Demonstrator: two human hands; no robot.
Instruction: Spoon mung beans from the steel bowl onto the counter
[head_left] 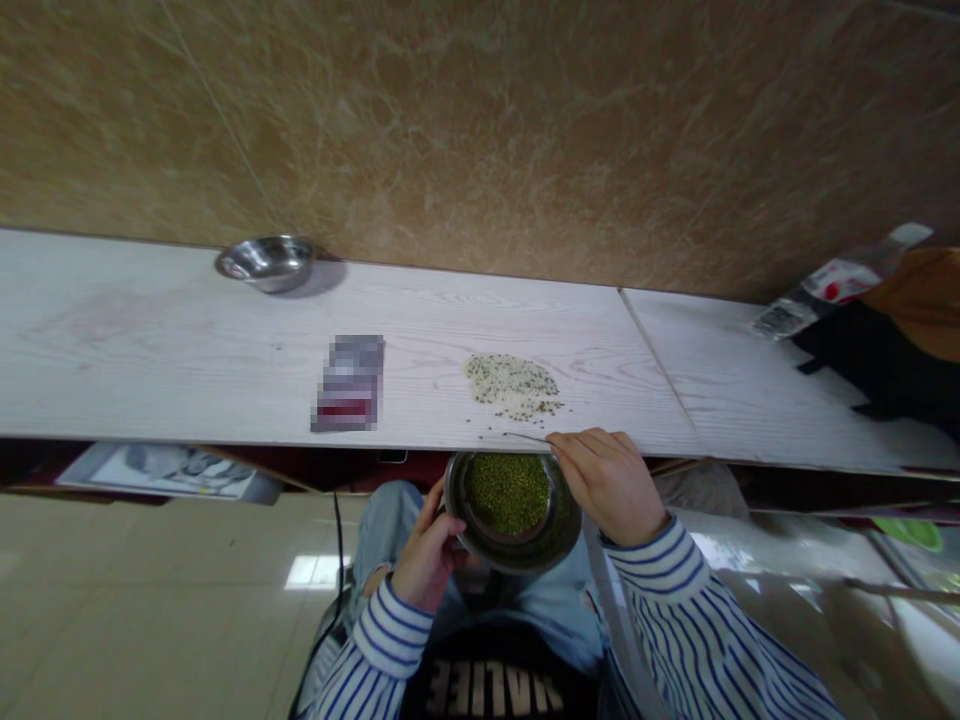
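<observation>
Just below the table's front edge, over the lap, my left hand grips the left rim of a steel bowl with the thumb on top. Green beans, which look like mung beans, lie inside it. My right hand is at the table edge above the bowl's right side, its fingers closed on a thin, slender tool whose tip points left; its exact kind is too small to tell. Behind the tool, a pile of white grains mixed with green beans is spread on the tabletop, with a few loose beans near the edge.
A second steel bowl stands near the wall at the left. A blurred-out flat rectangular item lies left of the pile. At the right are a plastic bottle on its side and a black and brown item. Shelves run beneath the white tabletop.
</observation>
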